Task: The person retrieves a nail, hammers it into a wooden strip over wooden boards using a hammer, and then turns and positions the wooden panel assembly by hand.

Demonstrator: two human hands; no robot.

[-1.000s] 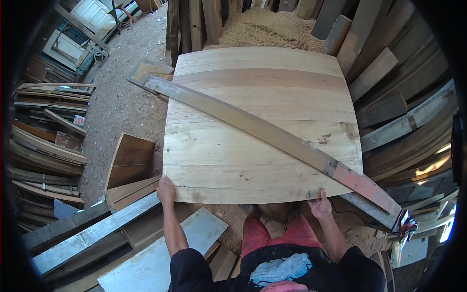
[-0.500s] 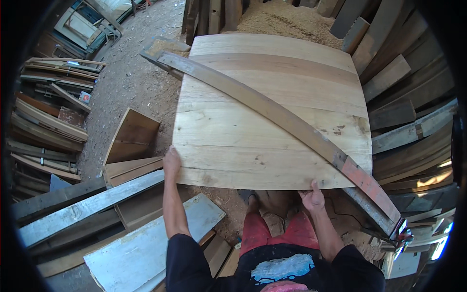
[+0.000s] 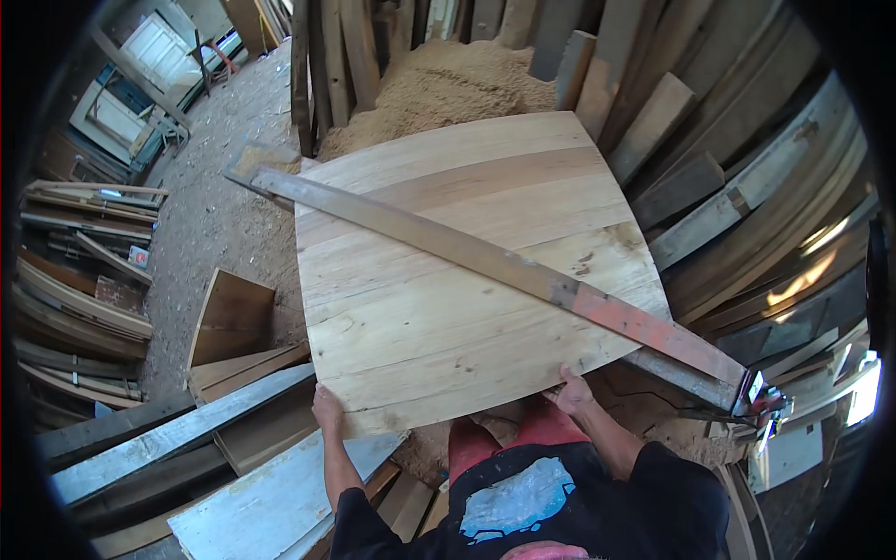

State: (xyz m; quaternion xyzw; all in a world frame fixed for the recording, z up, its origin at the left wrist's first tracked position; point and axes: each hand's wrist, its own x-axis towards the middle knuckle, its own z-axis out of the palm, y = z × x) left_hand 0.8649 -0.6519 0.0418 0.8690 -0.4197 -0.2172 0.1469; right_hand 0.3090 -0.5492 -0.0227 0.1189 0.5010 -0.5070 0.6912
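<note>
A wide wooden panel point(image 3: 448, 345) made of pale planks lies flat in front of me, with knots and one darker strip across it. My left hand point(image 3: 327, 411) grips its left edge close to the near corner. At the near edge my right hand point(image 3: 571, 394) holds on, thumb on top and fingers partly hidden underneath. A long narrow board point(image 3: 504, 266), painted red toward its right end, crosses diagonally over the panel. Below the panel another beam point(image 3: 677, 371) shows at the lower right. Small metal hardware point(image 3: 765, 399) sits at their right end, too small to make out.
A white-painted board point(image 3: 252, 504) and other planks lie at lower left, beside an upright brown piece point(image 3: 231, 317). Stacked timber point(image 3: 84, 299) lines the left. Planks lean along the right and back, around a sawdust heap point(image 3: 457, 89).
The panel has turned counterclockwise, its near-left corner coming closer to me, while both hands keep their hold. My view has also shifted. The diagonal board still lies across the panel.
</note>
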